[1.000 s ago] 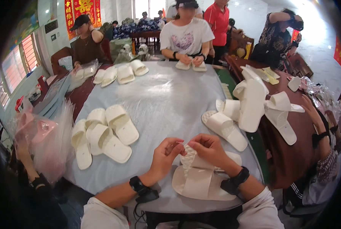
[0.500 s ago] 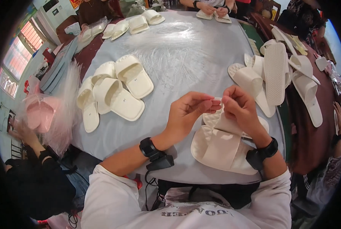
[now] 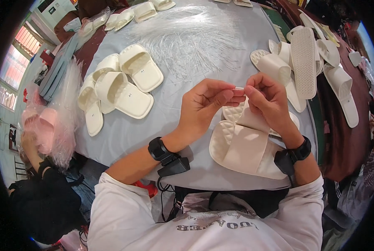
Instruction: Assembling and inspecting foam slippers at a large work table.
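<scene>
My left hand point(image 3: 206, 104) and my right hand point(image 3: 267, 99) meet above the table, pinching a small white plastic piece point(image 3: 239, 88) between their fingertips. Just below them a pair of cream slide slippers point(image 3: 245, 147) lies on the grey table point(image 3: 187, 50) near its front edge, partly hidden by my right wrist. Black bands sit on both wrists.
A cluster of cream slippers point(image 3: 120, 83) lies to the left. More slippers point(image 3: 306, 62), some sole up, are stacked at the right. Clear plastic bags holding pink slippers point(image 3: 49, 125) are held by a person's hand at the far left. More slippers point(image 3: 145, 10) lie at the far edge.
The view has tilted further down, so the people at the far side are out of sight. My hands stay together over the slipper pair, still working on the small white piece.
</scene>
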Demonstrator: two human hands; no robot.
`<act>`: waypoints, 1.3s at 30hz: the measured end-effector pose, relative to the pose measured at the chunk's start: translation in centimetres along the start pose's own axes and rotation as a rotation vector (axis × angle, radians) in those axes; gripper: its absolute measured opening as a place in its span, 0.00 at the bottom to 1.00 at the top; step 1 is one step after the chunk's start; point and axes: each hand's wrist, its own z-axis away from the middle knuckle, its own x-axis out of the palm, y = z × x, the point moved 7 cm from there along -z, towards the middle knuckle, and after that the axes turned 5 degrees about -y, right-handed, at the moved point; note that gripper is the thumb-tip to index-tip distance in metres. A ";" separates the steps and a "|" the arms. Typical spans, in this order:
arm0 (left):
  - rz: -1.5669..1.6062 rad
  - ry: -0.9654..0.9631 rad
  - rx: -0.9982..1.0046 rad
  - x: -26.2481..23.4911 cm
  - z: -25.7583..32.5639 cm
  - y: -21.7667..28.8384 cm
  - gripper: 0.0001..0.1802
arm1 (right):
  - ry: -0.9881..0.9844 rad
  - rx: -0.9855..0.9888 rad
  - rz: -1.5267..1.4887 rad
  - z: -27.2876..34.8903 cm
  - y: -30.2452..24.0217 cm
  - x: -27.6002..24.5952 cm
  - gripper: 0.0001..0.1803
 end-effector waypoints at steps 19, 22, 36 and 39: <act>-0.172 -0.012 0.058 0.2 0.0 0.0 0.10 | 0.059 -0.085 0.134 0.5 -0.9 0.4 0.03; -0.213 -0.008 0.068 0.3 -0.1 0.2 0.10 | 0.069 -0.126 0.223 0.2 -0.9 0.4 0.03; -0.146 0.054 -0.037 0.1 0.1 0.1 0.11 | 0.036 0.006 0.106 0.6 -0.6 1.0 0.05; -0.152 0.084 -0.035 -0.5 0.5 -0.1 0.11 | 0.016 -0.035 0.078 0.4 -0.9 1.4 0.05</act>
